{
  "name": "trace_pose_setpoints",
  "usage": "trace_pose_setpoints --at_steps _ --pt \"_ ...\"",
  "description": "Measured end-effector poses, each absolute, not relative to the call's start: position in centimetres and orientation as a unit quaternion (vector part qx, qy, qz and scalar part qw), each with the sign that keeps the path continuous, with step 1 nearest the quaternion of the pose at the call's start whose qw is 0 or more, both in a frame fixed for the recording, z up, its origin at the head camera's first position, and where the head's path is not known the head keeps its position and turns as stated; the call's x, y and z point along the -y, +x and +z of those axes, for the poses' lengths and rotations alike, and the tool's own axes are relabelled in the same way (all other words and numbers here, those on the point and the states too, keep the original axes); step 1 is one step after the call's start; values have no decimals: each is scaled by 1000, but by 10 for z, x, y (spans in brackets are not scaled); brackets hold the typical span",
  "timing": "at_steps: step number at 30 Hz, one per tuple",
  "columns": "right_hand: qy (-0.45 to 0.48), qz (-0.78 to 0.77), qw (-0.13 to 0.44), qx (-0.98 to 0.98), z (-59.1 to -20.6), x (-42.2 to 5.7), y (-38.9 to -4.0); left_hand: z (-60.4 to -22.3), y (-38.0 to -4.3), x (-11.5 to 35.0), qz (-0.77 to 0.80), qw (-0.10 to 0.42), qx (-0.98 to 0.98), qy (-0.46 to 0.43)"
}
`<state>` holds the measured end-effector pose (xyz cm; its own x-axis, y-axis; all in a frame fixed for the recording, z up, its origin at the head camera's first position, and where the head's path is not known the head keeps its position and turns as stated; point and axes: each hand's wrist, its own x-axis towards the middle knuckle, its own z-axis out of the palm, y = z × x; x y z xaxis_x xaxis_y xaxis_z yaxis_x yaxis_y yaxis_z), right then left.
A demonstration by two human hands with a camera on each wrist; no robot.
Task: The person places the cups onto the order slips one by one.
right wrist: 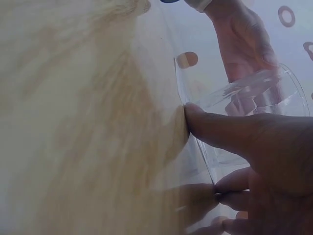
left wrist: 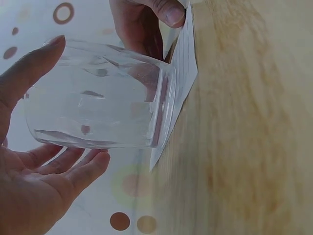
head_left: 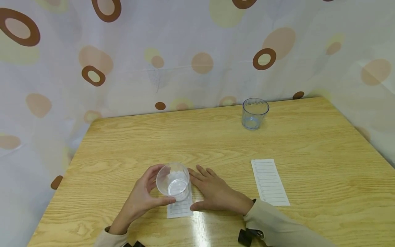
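Observation:
A clear cup (head_left: 172,181) stands over a lined paper slip (head_left: 180,210) near the front of the table, its base at or just above the paper. My left hand (head_left: 145,193) grips the cup from the left, thumb on the near side and fingers on the far side. In the left wrist view the cup (left wrist: 98,98) shows between thumb and fingers. On the paper's right side my right hand (head_left: 213,192) rests on the table with fingers spread. In the right wrist view its thumb (right wrist: 215,127) and fingertips touch down along the paper's edge.
A bluish clear cup (head_left: 254,115) stands upright near the table's back edge, right of centre. A second lined paper slip (head_left: 270,182) lies flat to the right of my right hand. Behind the wooden table (head_left: 139,137) hangs a patterned curtain (head_left: 176,79).

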<state>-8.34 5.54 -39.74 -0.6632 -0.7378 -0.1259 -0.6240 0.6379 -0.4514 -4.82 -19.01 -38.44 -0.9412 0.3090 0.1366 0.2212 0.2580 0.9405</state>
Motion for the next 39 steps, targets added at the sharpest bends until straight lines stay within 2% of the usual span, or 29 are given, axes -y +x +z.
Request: trace_pose_setpoints --at_steps 6,14,21,28,31,33,39 --pt "-386 -207 161 -884 -397 -58 -84 -377 -45 189 539 18 -825 169" --pt "-341 -300 177 -873 -392 -81 -87 -364 -39 183 461 -40 -866 188" --pt "-327 -315 146 -879 -379 -127 -95 -345 -31 173 413 -91 -891 164" --pt "-296 -330 83 -893 -370 -189 -104 -326 -17 129 502 -135 -833 190" --pt "-258 -334 64 -904 -366 -210 -111 -327 -13 103 502 -120 -827 221" --pt "-223 -342 57 -911 -364 -221 -118 -329 -12 86 500 -87 -829 236" --pt "-101 -409 47 -906 -361 -249 -148 -348 -27 41 481 74 -840 239"
